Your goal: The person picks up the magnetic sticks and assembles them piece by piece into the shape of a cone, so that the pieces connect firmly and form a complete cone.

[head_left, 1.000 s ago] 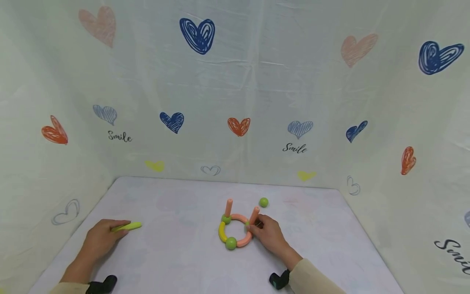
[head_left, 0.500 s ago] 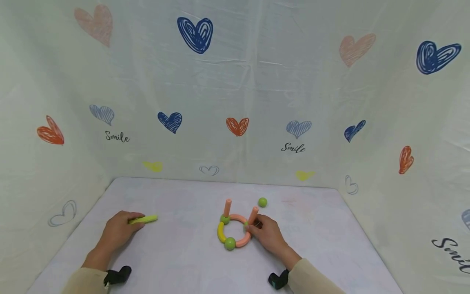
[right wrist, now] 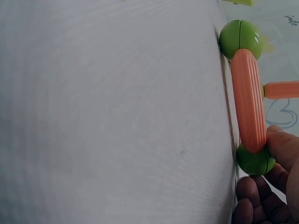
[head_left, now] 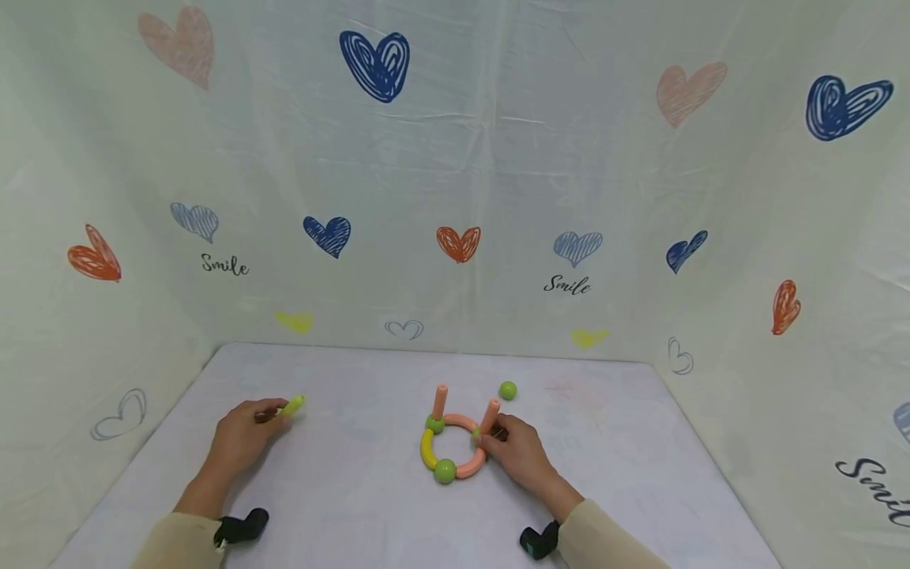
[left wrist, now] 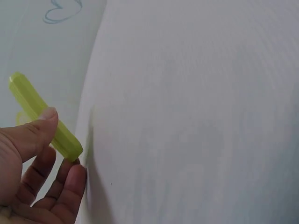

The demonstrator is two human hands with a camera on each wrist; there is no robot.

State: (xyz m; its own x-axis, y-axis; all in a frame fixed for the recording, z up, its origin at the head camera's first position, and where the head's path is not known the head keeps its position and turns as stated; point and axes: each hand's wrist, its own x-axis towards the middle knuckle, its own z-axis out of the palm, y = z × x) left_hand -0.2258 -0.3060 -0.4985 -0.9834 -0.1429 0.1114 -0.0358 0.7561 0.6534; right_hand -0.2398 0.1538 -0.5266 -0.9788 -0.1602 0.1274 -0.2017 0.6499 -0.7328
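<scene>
On the white table point(head_left: 355, 490) lies a ring of curved orange and yellow rods joined by green balls point(head_left: 453, 448), with two short orange rods point(head_left: 441, 401) standing up from it. My right hand point(head_left: 513, 450) pinches the ring's right green ball point(right wrist: 254, 161), beside the right upright rod point(head_left: 490, 415). My left hand point(head_left: 245, 435) is at the left of the table and holds a yellow-green straight rod point(head_left: 291, 406) point(left wrist: 42, 116) between thumb and fingers, lifted a little off the surface.
A loose green ball point(head_left: 508, 390) lies behind the ring on its right. Cloth walls printed with hearts point(head_left: 455, 197) close the table in at the back and both sides. A black wrist strap point(head_left: 242, 528) shows on each forearm.
My left hand has carried the yellow-green rod rightward and away from me, toward the ring, and tipped it up. The right hand has stayed on the ring.
</scene>
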